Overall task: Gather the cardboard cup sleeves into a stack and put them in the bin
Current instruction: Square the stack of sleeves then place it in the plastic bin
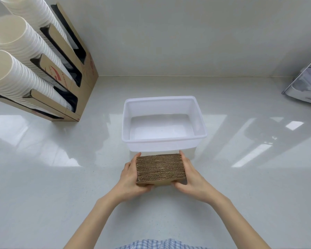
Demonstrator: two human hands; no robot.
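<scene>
A tidy stack of brown corrugated cardboard cup sleeves (160, 168) is held between both hands, edge-on to me, just in front of the bin's near wall. My left hand (131, 178) grips the stack's left end, thumb under the near edge. My right hand (190, 177) clamps the right end the same way. The translucent white plastic bin (162, 141) stands on the counter right behind the stack, with nothing visible inside it.
A cardboard dispenser (83, 81) with three long columns of white paper cups (18, 72) leans at the back left. A clear-lidded appliance or container (307, 87) sits at the far right edge. The pale glossy counter (61, 177) meets a wall behind the bin.
</scene>
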